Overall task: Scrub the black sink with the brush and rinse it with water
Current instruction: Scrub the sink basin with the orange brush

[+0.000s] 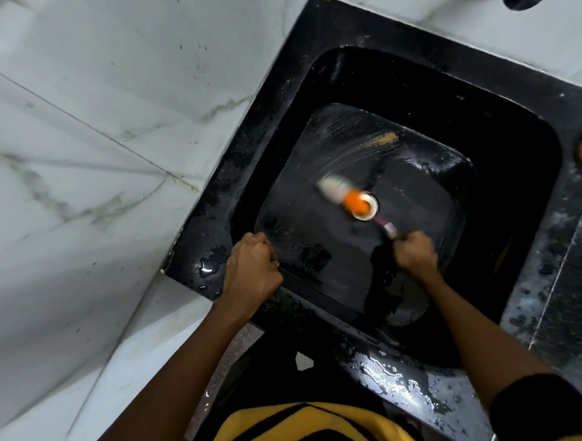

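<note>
The black sink (315, 81) fills the middle of the view, its wet floor streaked with brownish smears toward the back. A brush (343, 193) with a white bristle head, orange neck and thin pink handle lies blurred across the floor, its neck over the round drain (371, 204). My right hand (414, 250) is inside the basin, closed around the end of the brush handle. My left hand (252, 270) is a closed fist gripping the sink's near left rim.
White marble-look tiles (94, 157) cover the wall to the left. A wet dark speckled counter (554, 283) runs along the right and front of the sink. A dark tap part (519, 3) shows at the top edge. Water drops sit on the rim.
</note>
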